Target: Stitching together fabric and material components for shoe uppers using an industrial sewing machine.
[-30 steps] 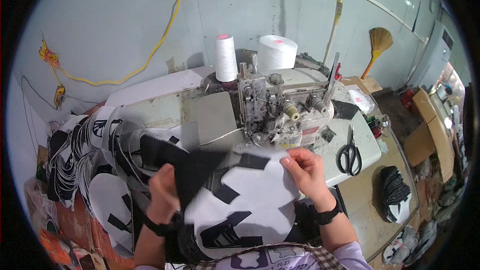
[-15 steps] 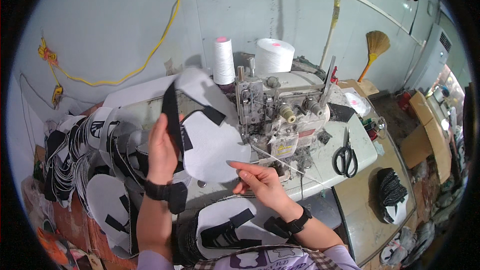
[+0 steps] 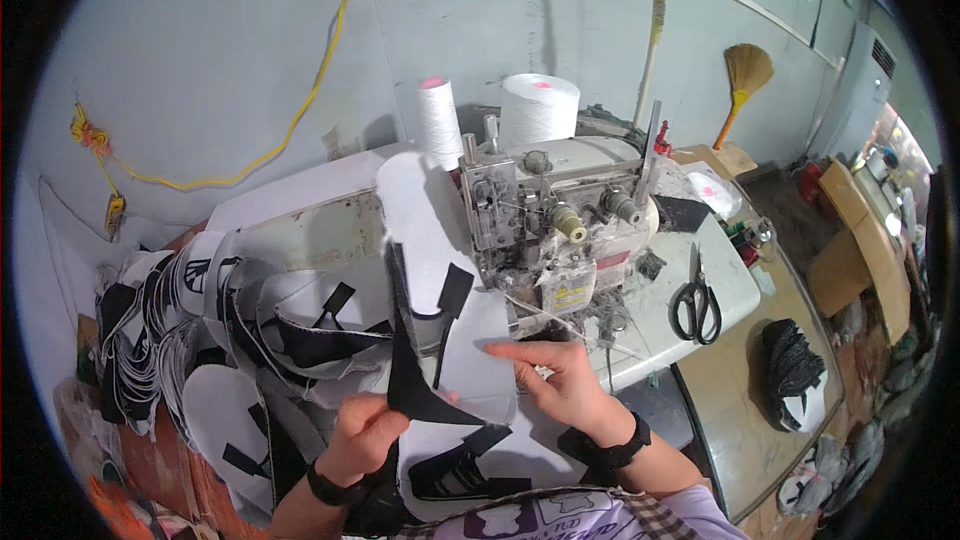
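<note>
Holding a white cut piece point(image 3: 440, 270) upright in front of the sewing machine point(image 3: 560, 230), the person has the left hand point(image 3: 365, 435) pinched shut on its black lower edge, while the right hand point(image 3: 555, 380) lies flat and open-fingered on the piece's right margin, just below the machine's needle area. My worry is the black straps point(image 3: 440, 310) dangling off the panel: they hang loose close to the machine's front, and if the piece is swung in carelessly one could fold under and get caught in the seam. The right fingertips also sit near the working parts of the machine, so a quick feed could bring them too close. Stray threads trail from the machine toward that hand and might snag. The piece itself is a long, rounded, sole-like shape, white and limp, curling at the top against the machine, with black trim at its base. Left of the machine a heap of similar pieces point(image 3: 200, 330) spills over the desk point(image 3: 300, 225); scissors point(image 3: 697, 298) lie right of the machine, and two thread cones point(image 3: 500, 115) stand behind it.
</note>
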Demonstrator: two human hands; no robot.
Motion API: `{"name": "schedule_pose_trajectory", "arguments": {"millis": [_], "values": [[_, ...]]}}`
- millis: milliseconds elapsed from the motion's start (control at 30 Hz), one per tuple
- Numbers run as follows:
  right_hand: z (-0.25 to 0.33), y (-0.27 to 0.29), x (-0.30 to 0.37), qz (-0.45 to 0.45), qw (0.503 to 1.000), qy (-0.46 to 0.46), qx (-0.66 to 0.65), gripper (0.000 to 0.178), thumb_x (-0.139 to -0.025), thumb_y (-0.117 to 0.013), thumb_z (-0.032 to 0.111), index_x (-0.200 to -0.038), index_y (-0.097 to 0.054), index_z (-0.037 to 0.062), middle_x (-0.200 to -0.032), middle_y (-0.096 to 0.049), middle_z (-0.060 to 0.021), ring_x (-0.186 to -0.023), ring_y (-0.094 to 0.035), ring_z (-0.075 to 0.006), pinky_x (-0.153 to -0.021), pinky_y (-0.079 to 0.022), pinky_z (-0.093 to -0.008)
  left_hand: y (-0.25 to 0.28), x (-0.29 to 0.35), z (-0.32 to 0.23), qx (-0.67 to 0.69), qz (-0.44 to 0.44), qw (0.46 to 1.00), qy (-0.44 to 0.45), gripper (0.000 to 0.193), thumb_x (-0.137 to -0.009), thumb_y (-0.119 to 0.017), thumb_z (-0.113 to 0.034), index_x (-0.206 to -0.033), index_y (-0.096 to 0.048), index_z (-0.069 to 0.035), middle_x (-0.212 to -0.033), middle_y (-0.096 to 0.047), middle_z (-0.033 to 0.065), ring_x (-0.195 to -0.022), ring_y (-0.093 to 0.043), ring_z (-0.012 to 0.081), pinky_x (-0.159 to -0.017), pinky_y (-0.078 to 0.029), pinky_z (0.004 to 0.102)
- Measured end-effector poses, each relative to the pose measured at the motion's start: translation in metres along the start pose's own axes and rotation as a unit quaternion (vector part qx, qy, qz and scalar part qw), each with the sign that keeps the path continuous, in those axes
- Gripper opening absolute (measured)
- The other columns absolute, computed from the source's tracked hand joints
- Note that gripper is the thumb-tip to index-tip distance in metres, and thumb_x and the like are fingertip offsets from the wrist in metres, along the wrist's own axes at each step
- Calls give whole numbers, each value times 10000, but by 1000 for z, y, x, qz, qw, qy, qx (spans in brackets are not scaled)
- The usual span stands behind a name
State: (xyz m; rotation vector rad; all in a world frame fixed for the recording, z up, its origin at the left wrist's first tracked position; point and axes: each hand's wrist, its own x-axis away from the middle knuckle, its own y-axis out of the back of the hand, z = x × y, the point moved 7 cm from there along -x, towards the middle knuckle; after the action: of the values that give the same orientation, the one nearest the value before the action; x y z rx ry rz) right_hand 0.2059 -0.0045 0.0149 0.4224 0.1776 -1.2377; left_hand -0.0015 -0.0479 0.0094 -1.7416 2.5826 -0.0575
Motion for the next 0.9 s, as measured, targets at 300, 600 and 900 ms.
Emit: {"name": "schedule_pose_trajectory", "arguments": {"millis": [300, 600, 900], "values": [[39, -15, 15, -1, 964, 174, 201, 233, -693, -619, -24, -919, -648, 24, -722, -616, -143, -638, -620, -313, -571, -507, -363, 4, -31, -30, -150, -91, 981, -84, 255, -987, -456, -181, -934, -563, 45, -792, -564, 6, -721, -509, 62, -672, -473, 239], [9, -11, 5, -35, 955, 158, 247, 615, -619, -617, -2, -1230, -549, 34, -762, -624, -134, -640, -615, -296, -586, -492, -373, -5, -52, -19, 381, -9, 924, 39, 513, -994, -305, -471, -1212, -481, -41, -1151, -593, 104, -1088, -553, 204, -925, -446, 386], [4, -11, 6, -54, 937, 193, 284, 555, -642, -612, -70, -1184, -584, 49, -702, -597, -79, -576, -576, -245, -536, -462, -352, 63, -88, -20, 54, -232, 967, -86, 397, -967, -515, -354, -1084, -573, 21, -956, -589, 10, -886, -501, 75, -796, -408, 221]]}}
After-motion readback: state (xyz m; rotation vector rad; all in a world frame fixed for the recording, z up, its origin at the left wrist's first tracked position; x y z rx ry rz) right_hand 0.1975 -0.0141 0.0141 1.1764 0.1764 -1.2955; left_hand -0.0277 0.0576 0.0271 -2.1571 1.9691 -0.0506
